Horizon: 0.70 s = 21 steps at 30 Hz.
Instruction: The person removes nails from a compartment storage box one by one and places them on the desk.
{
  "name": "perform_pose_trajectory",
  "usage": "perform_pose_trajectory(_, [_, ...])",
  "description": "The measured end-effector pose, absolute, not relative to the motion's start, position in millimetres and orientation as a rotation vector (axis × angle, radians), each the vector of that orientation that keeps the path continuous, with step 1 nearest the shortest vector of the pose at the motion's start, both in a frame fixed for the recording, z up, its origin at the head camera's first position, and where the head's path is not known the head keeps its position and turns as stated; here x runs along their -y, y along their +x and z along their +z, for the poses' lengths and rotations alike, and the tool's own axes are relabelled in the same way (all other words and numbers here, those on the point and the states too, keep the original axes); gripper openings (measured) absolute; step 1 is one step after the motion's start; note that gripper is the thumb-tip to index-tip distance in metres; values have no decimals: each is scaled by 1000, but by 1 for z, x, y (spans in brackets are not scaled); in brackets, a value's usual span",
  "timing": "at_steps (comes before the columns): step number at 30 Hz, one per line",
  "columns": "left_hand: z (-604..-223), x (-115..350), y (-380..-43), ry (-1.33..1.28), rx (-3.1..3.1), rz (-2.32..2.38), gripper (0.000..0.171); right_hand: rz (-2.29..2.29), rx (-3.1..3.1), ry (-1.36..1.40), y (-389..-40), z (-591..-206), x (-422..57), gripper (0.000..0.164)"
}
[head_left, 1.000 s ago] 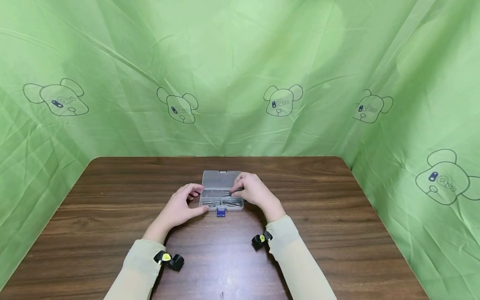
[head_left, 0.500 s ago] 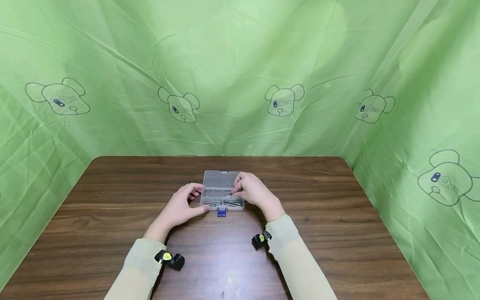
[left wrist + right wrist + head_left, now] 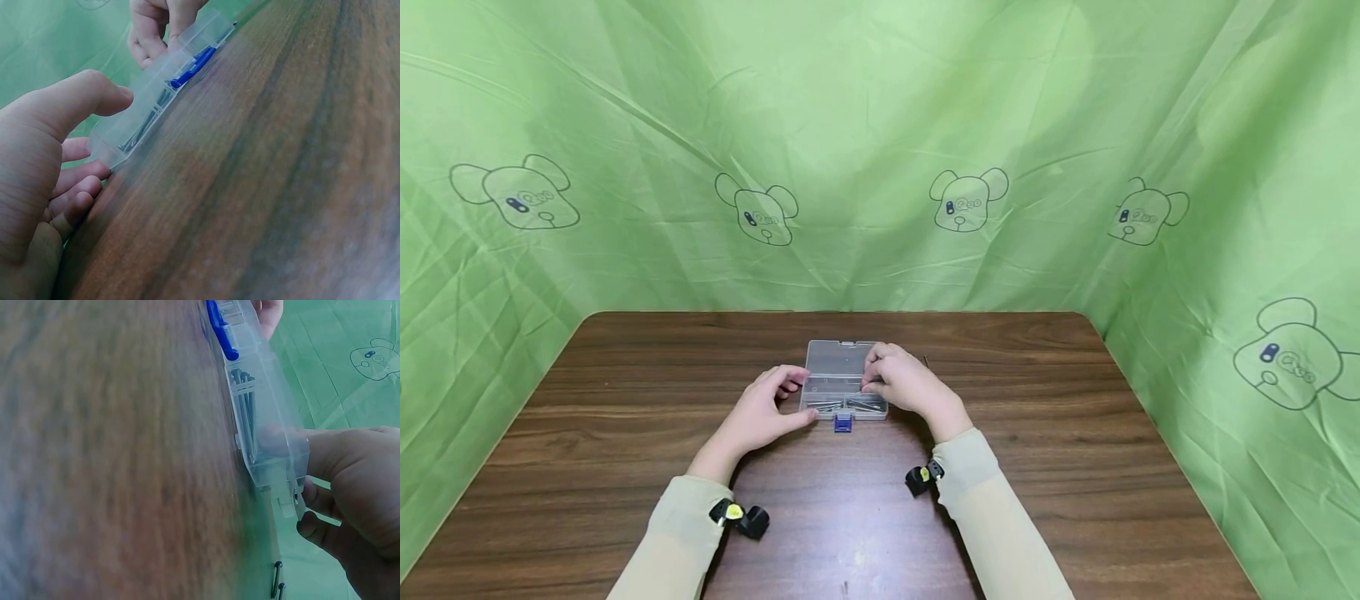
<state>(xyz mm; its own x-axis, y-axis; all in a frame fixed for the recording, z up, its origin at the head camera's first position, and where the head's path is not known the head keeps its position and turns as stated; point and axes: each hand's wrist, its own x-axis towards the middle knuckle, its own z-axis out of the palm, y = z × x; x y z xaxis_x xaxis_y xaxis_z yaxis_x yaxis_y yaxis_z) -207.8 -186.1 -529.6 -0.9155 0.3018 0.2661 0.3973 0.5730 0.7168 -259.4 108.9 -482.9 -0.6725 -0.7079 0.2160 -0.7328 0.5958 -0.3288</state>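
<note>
A clear plastic compartment box (image 3: 835,360) lies on the table, its lid tipped back and its blue latch (image 3: 843,424) hanging at the front. Thin metal nails (image 3: 248,412) lie in its front compartments. My left hand (image 3: 764,411) holds the left end, thumb at the front corner and fingers round the side and back. My right hand (image 3: 906,382) reaches over the right end, thumb and forefinger pinched together down in the rear compartment on a nail, which they mostly hide. Through the clear wall its thumb (image 3: 275,440) shows in the right wrist view.
A few loose nails (image 3: 277,579) lie on the wooden table (image 3: 647,417) to the right of the box. Green cloth (image 3: 865,167) with bear drawings hangs behind and at the sides. Black wrist cameras (image 3: 752,522) are strapped over both sleeves.
The nail seen sticking out left of my right fingertips has turned mostly out of sight in the rear compartment. My right hand shifted only slightly; the left hand and box stay put.
</note>
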Motion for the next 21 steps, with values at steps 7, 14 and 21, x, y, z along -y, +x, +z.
perform_pose_trajectory(7, [-529, 186, -208, -598, 2685, -1271, 62, 570, 2729, 1274, -259, -481, -110, 9])
perform_pose_trajectory(14, [-529, 186, -207, -608, 2677, -1265, 62, 528, 2799, 1250, -255, -468, -111, 7])
perform_pose_trajectory(21, [-530, 186, -207, -610, 2670, -1262, 63, 619, 2864, 1182, -255, -460, -117, 7])
